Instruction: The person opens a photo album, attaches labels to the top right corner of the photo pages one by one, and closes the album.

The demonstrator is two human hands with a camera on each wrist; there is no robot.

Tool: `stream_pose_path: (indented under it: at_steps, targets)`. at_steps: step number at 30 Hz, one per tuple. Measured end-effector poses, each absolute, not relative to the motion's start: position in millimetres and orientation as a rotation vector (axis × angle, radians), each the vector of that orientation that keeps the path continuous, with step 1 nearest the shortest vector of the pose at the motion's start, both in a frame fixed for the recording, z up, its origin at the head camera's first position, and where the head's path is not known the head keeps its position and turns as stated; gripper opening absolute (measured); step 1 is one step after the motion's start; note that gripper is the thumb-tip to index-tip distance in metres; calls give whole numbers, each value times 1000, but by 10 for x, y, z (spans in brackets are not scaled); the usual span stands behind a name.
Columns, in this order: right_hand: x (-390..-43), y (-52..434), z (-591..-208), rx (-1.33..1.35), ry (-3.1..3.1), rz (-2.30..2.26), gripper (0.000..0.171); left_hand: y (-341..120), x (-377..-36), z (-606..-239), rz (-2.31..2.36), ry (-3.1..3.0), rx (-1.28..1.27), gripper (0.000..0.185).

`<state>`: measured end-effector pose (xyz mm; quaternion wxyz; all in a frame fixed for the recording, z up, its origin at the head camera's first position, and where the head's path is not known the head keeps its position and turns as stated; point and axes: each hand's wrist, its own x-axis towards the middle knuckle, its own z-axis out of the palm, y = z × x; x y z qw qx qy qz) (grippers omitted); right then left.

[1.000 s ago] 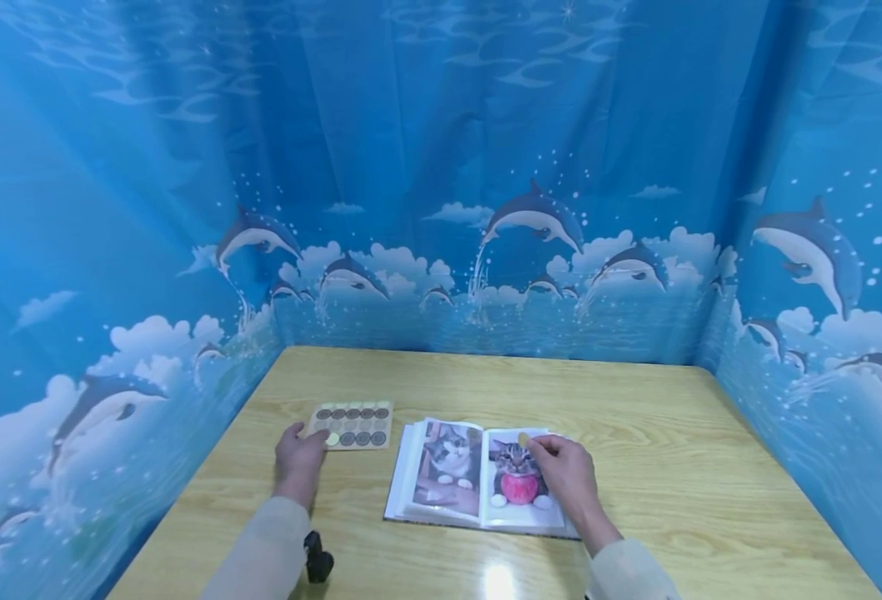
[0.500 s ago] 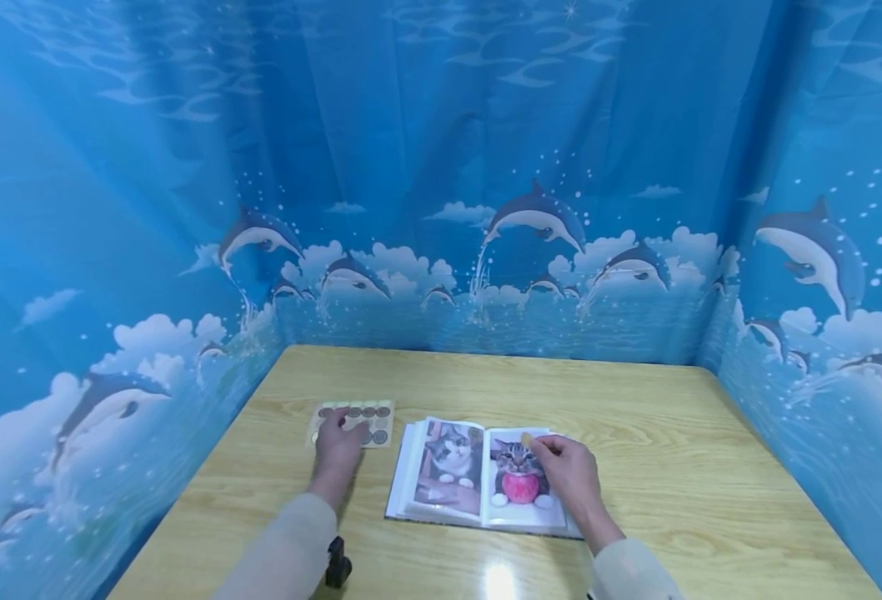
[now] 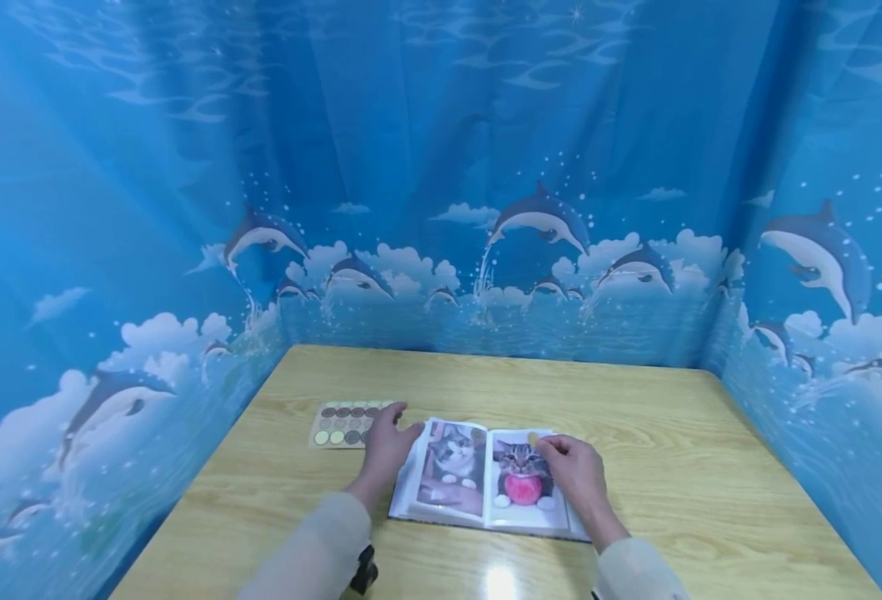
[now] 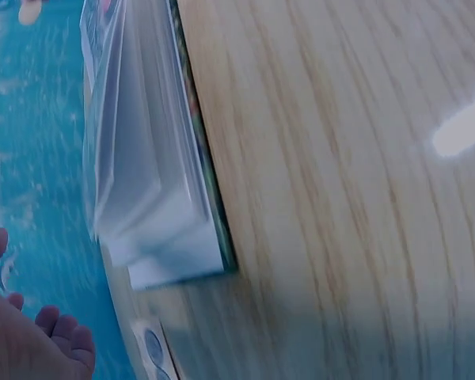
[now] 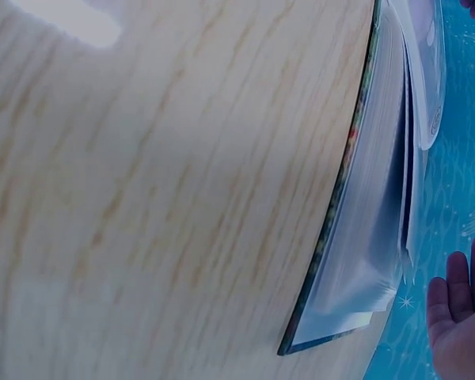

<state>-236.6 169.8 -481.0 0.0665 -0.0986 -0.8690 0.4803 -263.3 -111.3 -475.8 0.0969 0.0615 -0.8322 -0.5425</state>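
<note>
An open photo album (image 3: 486,487) lies on the wooden table (image 3: 658,450), showing two cat pictures. My left hand (image 3: 407,419) rests with relaxed fingers at the album's left page edge, just right of a tan sticker sheet (image 3: 342,423) with rows of round stickers. My right hand (image 3: 543,446) sits on the right page and pinches a small round yellowish sticker (image 3: 533,437) at that page's top. The left wrist view shows the album's page stack (image 4: 154,182) and my fingertips (image 4: 59,332). The right wrist view shows the album's edge (image 5: 372,237).
Blue dolphin-print curtains (image 3: 441,208) wall in the table on the left, back and right. Bare wood spreads behind and to the right of the album. A shiny glare spot (image 3: 497,579) lies near the front edge.
My left hand has slid right, off the sticker sheet, to the album's left edge. The right hand has stayed on the right page with the sticker.
</note>
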Motion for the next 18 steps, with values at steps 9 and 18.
stream_pose_path:
  at_steps: [9,18]
  targets:
    - [-2376,1744,-4788,-302,-2624,1454,30,-837,-2550,-4726,-1536,-2581,27,56]
    - [-2387,1772,-4793,-326,-2631,1453,33,-663,-2456,-4741,-1509,-2692,-143,62]
